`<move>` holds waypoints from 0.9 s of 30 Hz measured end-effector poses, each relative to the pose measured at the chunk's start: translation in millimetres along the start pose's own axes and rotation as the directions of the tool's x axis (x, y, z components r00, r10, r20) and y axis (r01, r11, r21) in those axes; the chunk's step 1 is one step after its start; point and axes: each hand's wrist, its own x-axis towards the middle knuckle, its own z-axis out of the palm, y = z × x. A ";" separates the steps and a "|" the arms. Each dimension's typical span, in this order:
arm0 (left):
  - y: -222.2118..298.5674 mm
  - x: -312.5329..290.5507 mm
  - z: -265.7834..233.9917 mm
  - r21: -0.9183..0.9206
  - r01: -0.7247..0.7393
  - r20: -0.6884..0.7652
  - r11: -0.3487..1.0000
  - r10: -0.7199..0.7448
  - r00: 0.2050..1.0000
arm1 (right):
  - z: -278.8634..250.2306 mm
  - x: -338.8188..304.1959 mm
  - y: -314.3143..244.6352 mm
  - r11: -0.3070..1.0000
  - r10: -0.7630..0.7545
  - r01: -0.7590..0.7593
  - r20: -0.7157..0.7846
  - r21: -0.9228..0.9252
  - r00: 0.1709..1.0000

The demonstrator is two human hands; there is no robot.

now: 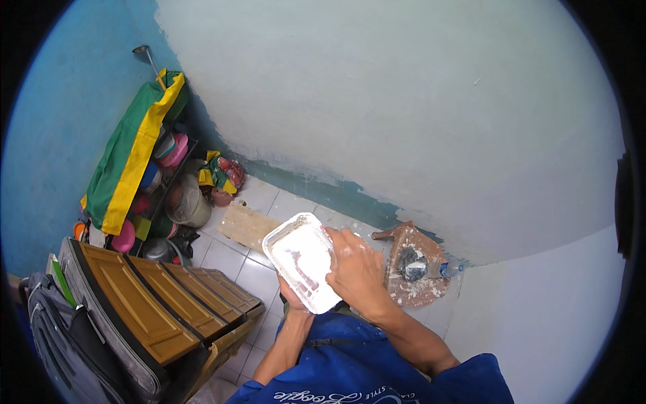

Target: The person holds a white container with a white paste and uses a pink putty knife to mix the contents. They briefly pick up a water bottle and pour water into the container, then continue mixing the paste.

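Note:
A white rectangular tub [294, 236] is tilted toward me in front of my body, its inside bright with a white coating and a dull reddish patch. My left hand [293, 296] grips it from beneath at the near left side, the fingers mostly hidden behind it. At the tub's right rim, my right hand [360, 269] is closed with bent fingers, white smears on its skin. What those fingers hold, if anything, is hidden.
A brown stool or chair [431, 296] spattered with white bears a crumpled bag [412, 264] and a clear bottle [449, 269]. On the floor lies a board [242, 227]. Left are a drawer cabinet [158, 303], a backpack [64, 343], a bucket [188, 205] and a cloth-covered rack [128, 161]. The far wall [404, 121] is partly whitened.

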 end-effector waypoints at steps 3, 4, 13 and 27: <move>-2.4 -0.8 4.4 0.003 0.001 -0.029 1.000 -0.001 1.000 | 17.9 -3.0 -0.6 1.000 -0.012 0.011 -0.044 -0.025 0.999; -3.9 0.2 1.6 0.024 -0.002 -0.061 1.000 0.004 0.998 | 23.4 -2.1 2.4 0.999 -0.018 0.018 -0.010 -0.038 1.000; -3.8 -2.3 -3.2 0.063 0.021 -0.024 0.998 -0.020 1.000 | 21.7 3.6 -9.2 0.988 -0.148 0.147 0.014 0.046 0.989; -1.8 0.5 -1.7 0.116 -0.014 0.011 0.993 0.013 1.000 | 21.2 7.3 5.0 0.958 0.014 -0.053 0.140 0.282 0.990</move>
